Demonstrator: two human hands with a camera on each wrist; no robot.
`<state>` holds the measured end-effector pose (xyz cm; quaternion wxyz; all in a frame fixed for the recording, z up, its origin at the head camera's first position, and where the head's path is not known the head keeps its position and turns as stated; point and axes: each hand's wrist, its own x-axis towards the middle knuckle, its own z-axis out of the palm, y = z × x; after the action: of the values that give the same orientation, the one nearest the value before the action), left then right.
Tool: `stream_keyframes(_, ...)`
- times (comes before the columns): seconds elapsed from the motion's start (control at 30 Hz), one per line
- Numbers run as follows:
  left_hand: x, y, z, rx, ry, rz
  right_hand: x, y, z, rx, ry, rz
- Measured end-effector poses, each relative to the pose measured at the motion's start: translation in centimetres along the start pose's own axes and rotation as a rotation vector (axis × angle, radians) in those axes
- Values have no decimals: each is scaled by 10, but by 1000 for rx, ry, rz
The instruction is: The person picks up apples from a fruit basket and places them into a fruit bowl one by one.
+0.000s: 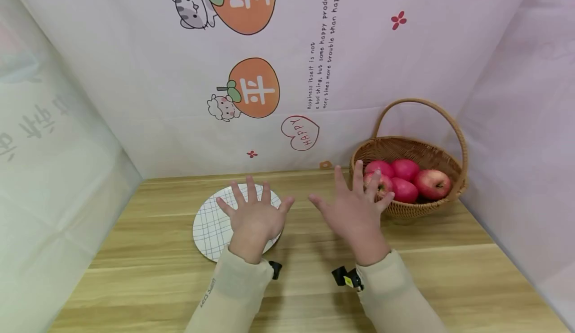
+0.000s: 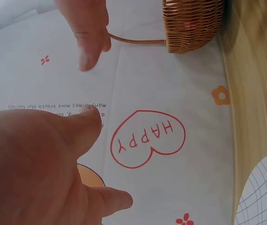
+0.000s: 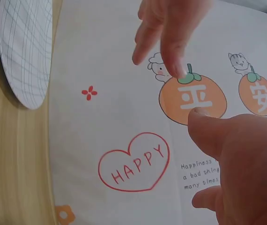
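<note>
Both hands hover over the table with fingers spread and nothing in them. In the head view the left hand (image 1: pixel 256 219) overlaps a round white plate (image 1: pixel 207 230) with a blue grid pattern. My right hand (image 1: pixel 355 213) is to the right of it, its fingertips overlapping the left rim of a wicker basket (image 1: pixel 418 212). Several red apples (image 1: pixel 432 184) lie in that basket, which has a tall arched handle (image 1: pixel 458 133). The left wrist view catches the basket's side (image 2: pixel 192 28) and the plate's edge (image 2: pixel 264 192); the plate (image 3: pixel 25 51) also appears in the right wrist view.
A wooden table (image 1: pixel 305 298) carries the plate and basket. Behind it hangs a white cloth (image 1: pixel 148 98) printed with orange fruit, cartoon animals and a red heart (image 1: pixel 301 133). White cloth walls (image 1: pixel 54 138) rise at both sides, the basket standing near the right one.
</note>
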<state>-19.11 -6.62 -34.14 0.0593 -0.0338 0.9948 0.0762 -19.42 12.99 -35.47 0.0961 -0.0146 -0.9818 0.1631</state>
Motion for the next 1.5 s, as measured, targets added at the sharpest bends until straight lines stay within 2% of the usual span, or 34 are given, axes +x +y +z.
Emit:
stream_keyframes(0.17,-1,1,1,-7,-2,12,-1,12,-12,9,19,-6)
stream_keyframes(0.23,-1,1,2,-12,-1,16,-2,18,-18,18,57,-1)
stream_keyframes(0.3,0,1,4,-18,0,21,-4,26,-26,32,132,-1)
stream_keyframes(0.37,0,2,5,-22,6,27,-4,38,-33,77,285,-38)
stream_keyframes(0.43,1,2,5,-34,18,39,-1,54,-39,111,507,-108)
stream_keyframes(0.5,4,4,6,-65,37,61,1,71,-47,154,692,-164)
stream_keyframes(0.53,5,5,6,-85,46,74,3,80,-51,177,767,-182)
stream_keyframes(0.6,9,8,7,-123,63,101,4,97,-61,235,813,-155)
stream_keyframes(0.77,20,18,8,-228,72,167,-2,138,-90,460,571,95)
stream_keyframes(0.83,24,23,7,-279,69,207,-2,156,-97,528,480,166)
stream_keyframes(0.93,28,31,6,-345,61,266,1,180,-100,593,368,218)
stream_keyframes(1.03,32,39,4,-385,66,306,7,199,-98,661,245,240)
stream_keyframes(1.17,37,48,3,-420,60,351,14,218,-90,669,113,226)
stream_keyframes(1.33,45,62,7,-489,36,437,24,234,-69,654,74,125)
stream_keyframes(1.5,55,77,14,-618,38,512,29,241,-53,742,62,90)
